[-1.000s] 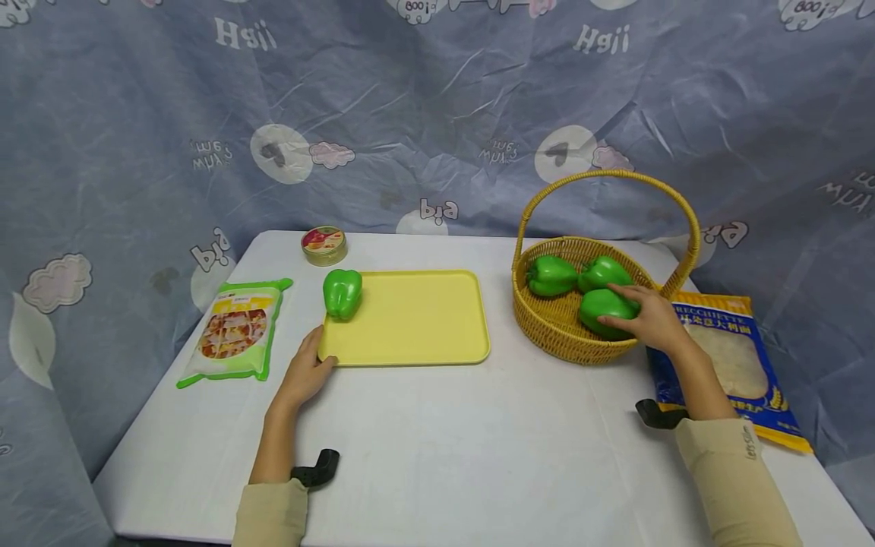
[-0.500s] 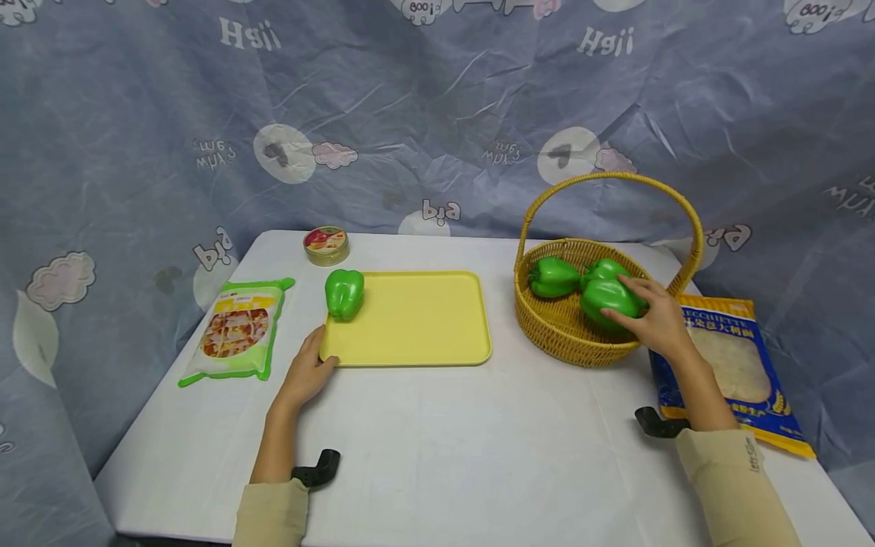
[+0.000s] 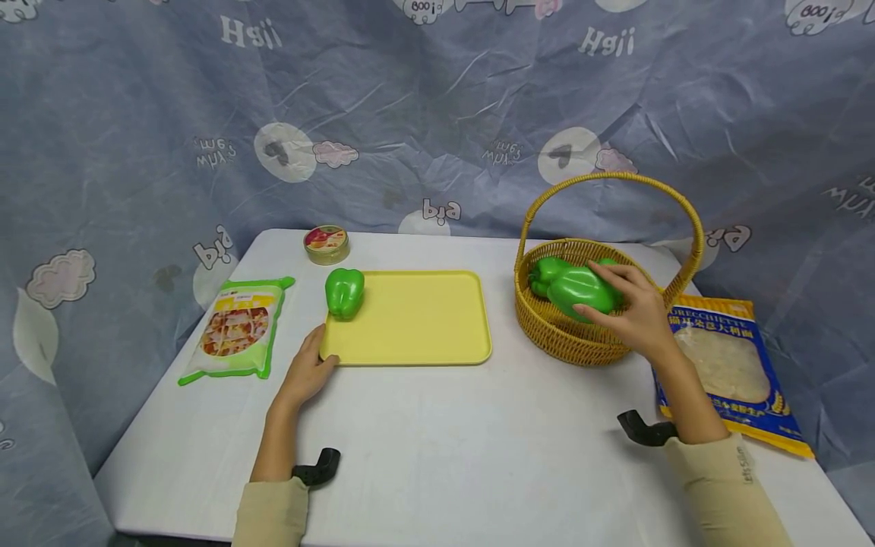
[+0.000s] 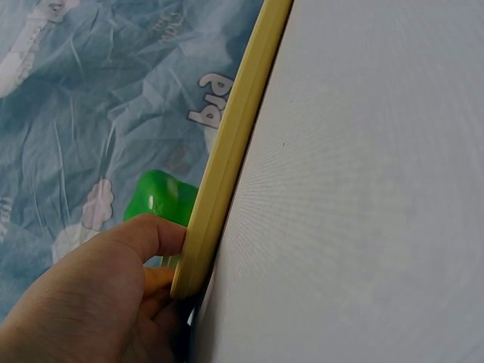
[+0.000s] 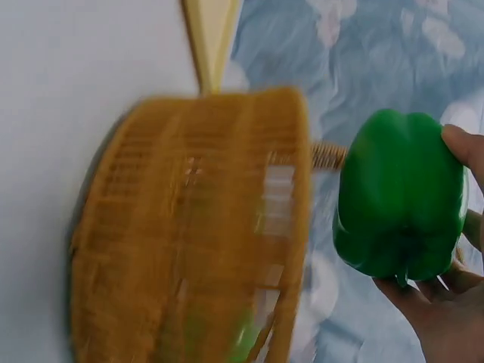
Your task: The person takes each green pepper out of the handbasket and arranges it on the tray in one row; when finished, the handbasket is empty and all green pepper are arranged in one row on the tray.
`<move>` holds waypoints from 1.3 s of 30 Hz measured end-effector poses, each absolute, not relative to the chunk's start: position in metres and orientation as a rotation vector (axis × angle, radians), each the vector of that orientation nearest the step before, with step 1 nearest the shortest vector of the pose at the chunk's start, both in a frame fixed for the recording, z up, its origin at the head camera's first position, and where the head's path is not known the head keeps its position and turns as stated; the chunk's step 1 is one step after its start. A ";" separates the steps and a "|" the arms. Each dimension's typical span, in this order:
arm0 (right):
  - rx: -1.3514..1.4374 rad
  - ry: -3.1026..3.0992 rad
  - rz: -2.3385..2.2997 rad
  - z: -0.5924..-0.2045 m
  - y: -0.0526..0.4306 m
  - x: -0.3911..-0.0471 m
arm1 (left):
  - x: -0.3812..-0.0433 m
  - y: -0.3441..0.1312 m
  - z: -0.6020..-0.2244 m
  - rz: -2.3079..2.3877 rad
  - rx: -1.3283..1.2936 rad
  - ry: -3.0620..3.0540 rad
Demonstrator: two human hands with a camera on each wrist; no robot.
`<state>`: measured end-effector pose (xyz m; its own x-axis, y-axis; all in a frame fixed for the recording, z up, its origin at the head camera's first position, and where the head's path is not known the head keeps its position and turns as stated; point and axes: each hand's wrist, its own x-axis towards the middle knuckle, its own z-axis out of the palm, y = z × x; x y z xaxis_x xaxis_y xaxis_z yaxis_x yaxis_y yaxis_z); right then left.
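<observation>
In the head view my right hand (image 3: 639, 315) holds a green bell pepper (image 3: 579, 292) between thumb and fingers, over the wicker basket (image 3: 574, 346). The right wrist view shows this held pepper (image 5: 401, 189) above the basket's rim, stem end towards the palm. Another green pepper (image 3: 544, 273) lies in the basket, and one more is mostly hidden behind the held one. My left hand (image 3: 306, 374) grips the near left corner of a yellow tray (image 3: 417, 319), its thumb at the rim in the left wrist view. One green pepper (image 3: 344, 293) sits at the tray's left edge.
A green-and-white food bag (image 3: 235, 332) lies left of the tray. Behind the tray's left end stands a round tin (image 3: 326, 245). A blue-and-yellow pasta bag (image 3: 734, 372) lies right of the basket, partly under my right forearm. The basket's tall handle (image 3: 615, 175) arches over it.
My right hand has gripped the front pepper in the basket, lifted it and moved it left, over the other peppers. My left hand stays at the tray corner.
</observation>
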<state>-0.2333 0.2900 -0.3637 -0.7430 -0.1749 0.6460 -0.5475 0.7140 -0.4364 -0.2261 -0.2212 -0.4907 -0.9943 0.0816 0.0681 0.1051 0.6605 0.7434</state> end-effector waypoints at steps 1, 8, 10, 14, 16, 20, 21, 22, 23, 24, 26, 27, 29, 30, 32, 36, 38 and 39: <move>0.568 -2.326 0.847 -0.362 0.283 -0.233 | -0.226 -0.222 -0.491 -1.270 -0.160 -2.836; 0.669 -2.229 0.931 -0.352 0.230 -0.240 | -0.224 -0.224 -0.490 -1.266 -0.154 -2.838; 0.678 -2.213 0.961 -0.354 0.216 -0.244 | -0.224 -0.224 -0.490 -1.274 -0.152 -2.835; 0.694 -2.205 1.037 -0.363 0.190 -0.255 | -0.225 -0.222 -0.488 -1.282 -0.152 -2.831; 0.698 -2.211 1.064 -0.370 0.177 -0.261 | -0.226 -0.222 -0.488 -1.277 -0.157 -2.831; 0.697 -2.227 1.102 -0.388 0.150 -0.278 | -0.226 -0.221 -0.488 -1.275 -0.155 -2.832; 0.693 -2.232 1.113 -0.392 0.143 -0.281 | -0.227 -0.221 -0.488 -1.271 -0.155 -2.835; 0.684 -2.242 1.114 -0.396 0.137 -0.285 | -0.227 -0.221 -0.488 -1.273 -0.151 -2.837; 0.681 -2.251 1.117 -0.400 0.130 -0.290 | -0.227 -0.221 -0.489 -1.275 -0.148 -2.840; 0.675 -2.262 1.120 -0.404 0.124 -0.294 | -0.227 -0.221 -0.489 -1.274 -0.148 -2.844; 0.665 -2.283 1.124 -0.411 0.114 -0.301 | -0.227 -0.221 -0.489 -1.273 -0.149 -2.848; 0.660 -2.294 1.122 -0.415 0.109 -0.305 | -0.227 -0.221 -0.489 -1.273 -0.151 -2.845; 0.640 -2.325 1.112 -0.422 0.101 -0.313 | -0.227 -0.221 -0.490 -1.272 -0.157 -2.840; 0.624 -2.343 1.111 -0.425 0.098 -0.316 | -0.227 -0.221 -0.490 -1.274 -0.157 -2.837; 0.594 -2.374 1.106 -0.431 0.092 -0.322 | -0.227 -0.221 -0.490 -1.281 -0.158 -2.833; 0.532 -2.449 1.104 -0.442 0.083 -0.329 | -0.226 -0.221 -0.490 -1.300 -0.150 -2.828; 0.515 -2.484 1.105 -0.446 0.081 -0.330 | -0.226 -0.221 -0.491 -1.299 -0.155 -2.827; 0.507 -2.504 1.101 -0.448 0.080 -0.331 | -0.226 -0.221 -0.491 -1.298 -0.158 -2.828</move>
